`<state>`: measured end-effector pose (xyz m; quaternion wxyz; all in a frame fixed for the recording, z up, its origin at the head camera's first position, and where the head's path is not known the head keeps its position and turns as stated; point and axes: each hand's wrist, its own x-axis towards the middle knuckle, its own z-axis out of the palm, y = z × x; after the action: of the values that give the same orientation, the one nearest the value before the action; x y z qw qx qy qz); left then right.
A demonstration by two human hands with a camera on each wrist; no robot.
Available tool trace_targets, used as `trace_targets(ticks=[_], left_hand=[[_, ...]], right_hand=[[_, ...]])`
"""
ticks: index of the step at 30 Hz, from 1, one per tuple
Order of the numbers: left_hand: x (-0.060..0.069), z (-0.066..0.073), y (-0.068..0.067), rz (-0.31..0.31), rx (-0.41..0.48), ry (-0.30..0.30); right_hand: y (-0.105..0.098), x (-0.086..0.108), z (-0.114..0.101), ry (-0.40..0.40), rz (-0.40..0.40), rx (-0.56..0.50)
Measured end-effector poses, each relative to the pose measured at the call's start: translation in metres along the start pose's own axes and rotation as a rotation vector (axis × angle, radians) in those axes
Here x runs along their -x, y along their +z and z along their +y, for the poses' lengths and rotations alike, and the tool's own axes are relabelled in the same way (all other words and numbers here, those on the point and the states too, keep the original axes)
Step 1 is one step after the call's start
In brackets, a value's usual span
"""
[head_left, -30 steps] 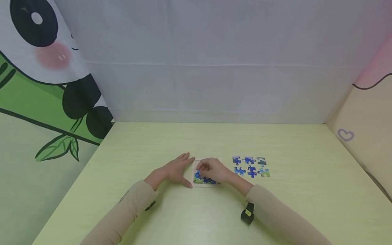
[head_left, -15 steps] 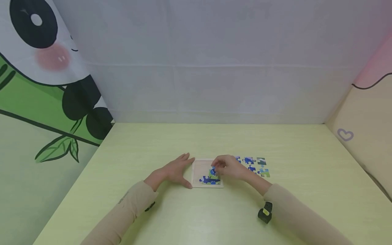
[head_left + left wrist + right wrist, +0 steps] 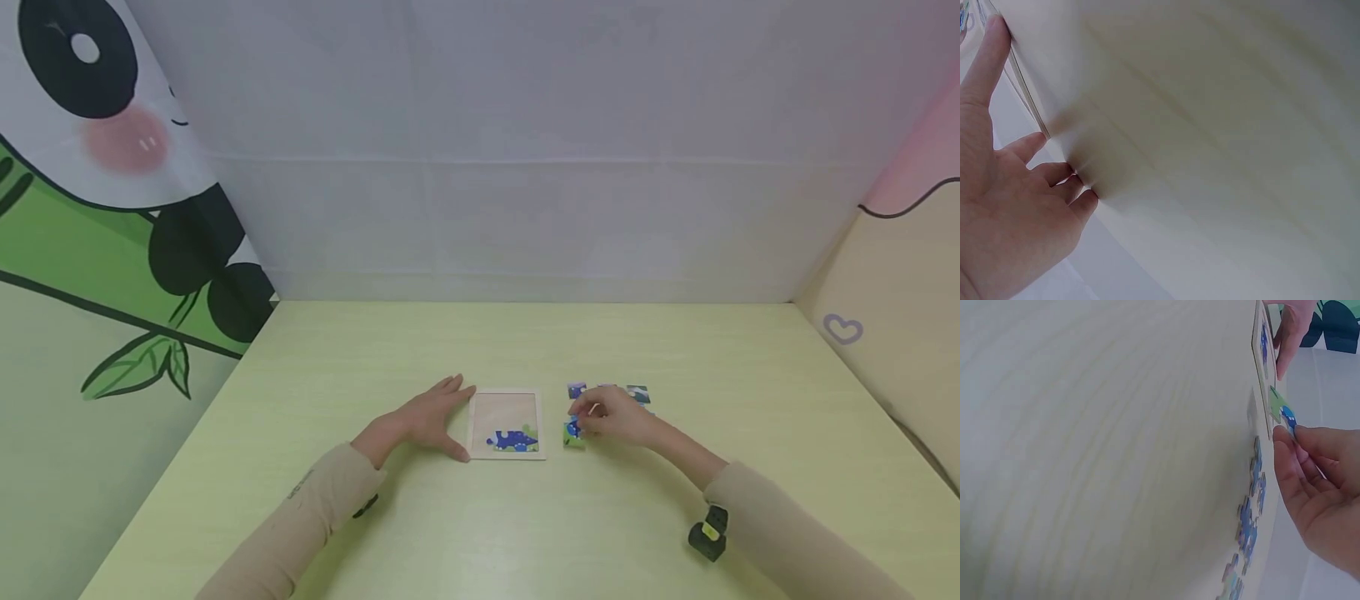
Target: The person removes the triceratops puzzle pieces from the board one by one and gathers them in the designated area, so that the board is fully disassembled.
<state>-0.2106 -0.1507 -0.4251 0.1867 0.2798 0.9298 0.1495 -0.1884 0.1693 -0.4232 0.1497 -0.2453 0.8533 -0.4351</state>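
Observation:
A shallow puzzle frame (image 3: 542,425) lies on the table with joined blue and green jigsaw pieces (image 3: 513,441) along its lower part. At its left side my left hand (image 3: 427,419) rests with fingers spread, thumb and forefinger touching the edge; in the left wrist view the fingers (image 3: 1054,172) meet the tabletop. Right of the frame, my right hand (image 3: 611,414) pinches a green and blue puzzle piece (image 3: 573,435) between thumb and fingertips. The right wrist view shows that puzzle piece (image 3: 1282,411) tilted, held off the table.
Several loose puzzle pieces (image 3: 638,393) lie right of the frame, partly hidden under my right hand; the right wrist view shows these loose pieces (image 3: 1246,528) in rows. A pale wall (image 3: 525,225) stands behind the table (image 3: 420,342).
My right hand has lifted the green and blue puzzle piece from the frame and carried it right, beside the loose pieces. My left hand has stayed at the frame's left edge.

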Motion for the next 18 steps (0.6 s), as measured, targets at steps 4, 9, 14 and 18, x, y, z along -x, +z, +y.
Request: trace_targets(ticks=[4, 9, 14, 18], left_hand=[[0.002, 0.000, -0.001, 0.004, 0.014, 0.018], [0.000, -0.001, 0.001, 0.002, -0.001, -0.003], [-0.001, -0.002, 0.002, 0.002, -0.023, -0.017], [0.000, 0.000, 0.002, 0.006, -0.016, -0.015]], right_hand=[[-0.001, 0.008, 0.008, 0.010, -0.003, 0.021], [-0.001, 0.014, 0.015, 0.033, 0.013, 0.082], [0.001, 0.017, 0.015, 0.039, 0.027, 0.107], [0.002, 0.017, 0.015, 0.043, 0.029, 0.130]])
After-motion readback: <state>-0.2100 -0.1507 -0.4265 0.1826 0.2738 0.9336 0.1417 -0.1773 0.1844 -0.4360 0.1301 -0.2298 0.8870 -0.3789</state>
